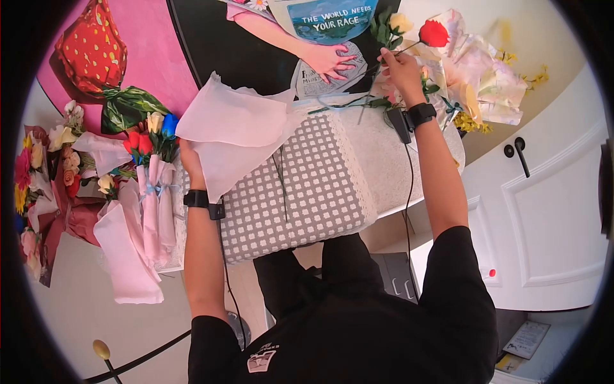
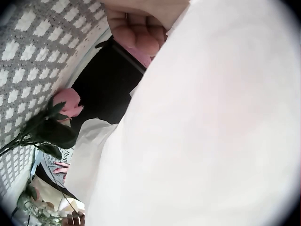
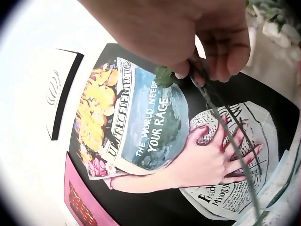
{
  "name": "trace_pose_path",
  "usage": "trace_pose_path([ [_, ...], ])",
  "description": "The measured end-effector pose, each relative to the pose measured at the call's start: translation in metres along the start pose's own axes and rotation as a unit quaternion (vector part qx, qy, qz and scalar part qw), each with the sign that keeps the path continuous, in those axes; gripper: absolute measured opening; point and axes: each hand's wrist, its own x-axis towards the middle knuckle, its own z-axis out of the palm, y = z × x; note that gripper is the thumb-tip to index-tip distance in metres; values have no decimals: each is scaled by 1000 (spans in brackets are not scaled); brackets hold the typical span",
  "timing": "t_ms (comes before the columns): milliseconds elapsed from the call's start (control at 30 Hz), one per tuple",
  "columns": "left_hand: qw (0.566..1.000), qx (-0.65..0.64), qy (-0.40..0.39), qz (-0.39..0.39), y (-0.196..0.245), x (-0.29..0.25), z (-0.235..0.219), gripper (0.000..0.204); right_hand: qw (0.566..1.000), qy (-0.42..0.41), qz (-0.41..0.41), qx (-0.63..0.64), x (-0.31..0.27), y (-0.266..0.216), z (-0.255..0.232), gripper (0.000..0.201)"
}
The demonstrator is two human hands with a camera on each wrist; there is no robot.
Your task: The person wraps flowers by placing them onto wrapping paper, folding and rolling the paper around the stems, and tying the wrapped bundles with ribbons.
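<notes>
My left hand (image 1: pixel 192 164) grips a large sheet of pale pink wrapping paper (image 1: pixel 233 125) at its left edge. In the left wrist view this paper (image 2: pixel 202 127) covers much of the scene, with curled fingers (image 2: pixel 136 35) above. A pink rose (image 2: pixel 68 102) with green leaves lies over the checked cushion (image 1: pixel 294 185), where a stem shows below the paper. At the back right, my right hand (image 1: pixel 403 75) pinches green stems (image 3: pixel 228 132) that slant down from its fingers. Just beyond that hand are a red rose (image 1: pixel 434 33) and a cream rose (image 1: pixel 401 23).
Small wrapped bouquets (image 1: pixel 153 192) and more flowers (image 1: pixel 64 160) crowd the left side. Crumpled floral paper (image 1: pixel 492 83) and yellow blossoms (image 1: pixel 472 123) stand at the right. Painted panels (image 1: pixel 246 57) lean behind the white table (image 1: pixel 403 179). Cables (image 1: pixel 409 224) hang from both wrists.
</notes>
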Motion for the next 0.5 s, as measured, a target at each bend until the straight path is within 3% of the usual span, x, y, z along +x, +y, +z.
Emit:
trace_pose_path([
  [367,999,3,-37,1,-3,11,-12,43,999,-32,21,-23,-30,-1,8,33],
  [500,999,36,-24,0,3,1,-3,45,980,-102,106,130,-57,11,33,31],
])
